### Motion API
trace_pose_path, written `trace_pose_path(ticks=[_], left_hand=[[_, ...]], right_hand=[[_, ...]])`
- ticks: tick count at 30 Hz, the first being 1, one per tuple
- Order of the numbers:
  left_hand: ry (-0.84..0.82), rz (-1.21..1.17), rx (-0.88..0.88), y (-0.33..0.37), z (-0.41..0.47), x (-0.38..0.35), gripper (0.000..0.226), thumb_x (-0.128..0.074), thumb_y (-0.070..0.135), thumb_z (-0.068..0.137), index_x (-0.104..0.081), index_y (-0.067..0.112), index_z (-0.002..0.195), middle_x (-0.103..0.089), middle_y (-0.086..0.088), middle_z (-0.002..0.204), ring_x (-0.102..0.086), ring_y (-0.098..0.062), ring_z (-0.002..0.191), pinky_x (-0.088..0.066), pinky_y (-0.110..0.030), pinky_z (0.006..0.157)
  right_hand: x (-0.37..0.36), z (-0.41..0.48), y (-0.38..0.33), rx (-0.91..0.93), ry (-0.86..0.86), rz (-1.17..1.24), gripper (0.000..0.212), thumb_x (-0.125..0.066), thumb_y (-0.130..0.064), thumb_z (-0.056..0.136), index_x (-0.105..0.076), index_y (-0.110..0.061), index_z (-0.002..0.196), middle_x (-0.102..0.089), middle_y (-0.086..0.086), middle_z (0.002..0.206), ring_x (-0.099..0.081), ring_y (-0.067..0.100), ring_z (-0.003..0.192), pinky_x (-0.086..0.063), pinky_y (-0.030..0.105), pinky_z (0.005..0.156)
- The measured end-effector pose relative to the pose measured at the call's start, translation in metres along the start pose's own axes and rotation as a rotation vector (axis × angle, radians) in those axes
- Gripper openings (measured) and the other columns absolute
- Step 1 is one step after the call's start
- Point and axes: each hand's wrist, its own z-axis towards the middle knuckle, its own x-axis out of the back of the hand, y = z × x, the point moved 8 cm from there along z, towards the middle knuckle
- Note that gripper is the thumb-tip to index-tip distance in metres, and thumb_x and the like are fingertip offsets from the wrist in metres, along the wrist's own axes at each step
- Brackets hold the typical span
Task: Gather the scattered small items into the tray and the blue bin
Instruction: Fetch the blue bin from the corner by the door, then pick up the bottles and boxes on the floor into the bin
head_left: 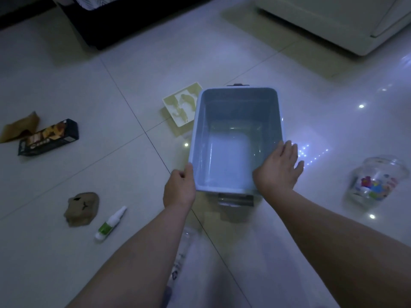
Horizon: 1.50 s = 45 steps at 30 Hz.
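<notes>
The blue bin (238,101) stands empty on the tiled floor in the middle of the head view. My left hand (179,190) grips its near left corner, thumb over the rim. Against the near right corner my right hand (279,171) lies with fingers spread along the outer wall. A cream tray (180,106) with a leafy pattern lies behind the bin's far left side, partly hidden by it. Scattered on the left are a dark snack box (49,137), a tan paper wrapper (19,127), a brown lump-like toy (81,208) and a small green-and-white bottle (110,224).
A clear plastic jar (375,181) with colourful pieces lies on its side at the right. A clear plastic bag (185,252) sits between my forearms. Dark furniture (124,21) stands at the back left and a white sofa base (333,21) at the back right.
</notes>
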Motion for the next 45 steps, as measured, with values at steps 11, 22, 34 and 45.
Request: trace_pose_path(ticks=[11, 22, 34, 45], left_hand=[[-0.408, 0.56, 0.158, -0.107, 0.007, -0.007, 0.038, -0.071, 0.044, 0.077, -0.062, 0.008, 0.084, -0.061, -0.011, 0.089, -0.059, -0.026, 0.08, -0.039, -0.025, 0.062], [-0.624, 0.768, 0.16, -0.132, 0.005, -0.042, 0.057, -0.08, 0.036, 0.072, -0.063, 0.004, 0.116, -0.066, -0.013, 0.115, -0.067, -0.025, 0.103, -0.051, -0.03, 0.076], [-0.034, -0.03, 0.05, -0.046, 0.077, 0.045, 0.05, -0.074, 0.034, 0.073, -0.053, 0.014, 0.114, -0.056, -0.004, 0.102, -0.053, -0.023, 0.087, -0.04, -0.026, 0.07], [0.297, -0.835, 0.184, -0.04, 0.094, 0.08, 0.051, -0.074, 0.026, 0.07, -0.051, -0.001, 0.106, -0.059, -0.023, 0.117, -0.044, -0.015, 0.062, -0.044, -0.026, 0.061]], right_hand=[[-0.059, -0.029, -0.11, 0.486, -0.254, 0.073, 0.045, -0.042, -0.014, 0.091, -0.049, -0.026, 0.134, -0.056, -0.001, 0.132, -0.051, 0.022, 0.121, -0.04, 0.03, 0.088], [-0.063, -0.001, -0.1, 0.474, -0.214, 0.093, 0.04, -0.041, -0.017, 0.091, -0.058, -0.026, 0.125, -0.06, -0.002, 0.13, -0.054, 0.023, 0.119, -0.045, 0.031, 0.093], [-0.048, -0.03, -0.147, 0.596, -0.072, 0.179, 0.045, -0.045, -0.008, 0.089, -0.055, -0.028, 0.129, -0.056, -0.004, 0.133, -0.05, 0.02, 0.123, -0.044, 0.032, 0.089], [-0.05, -0.037, -0.163, 0.594, -0.029, 0.231, 0.039, -0.045, -0.011, 0.092, -0.057, -0.027, 0.126, -0.057, -0.001, 0.126, -0.047, 0.02, 0.122, -0.044, 0.034, 0.088]])
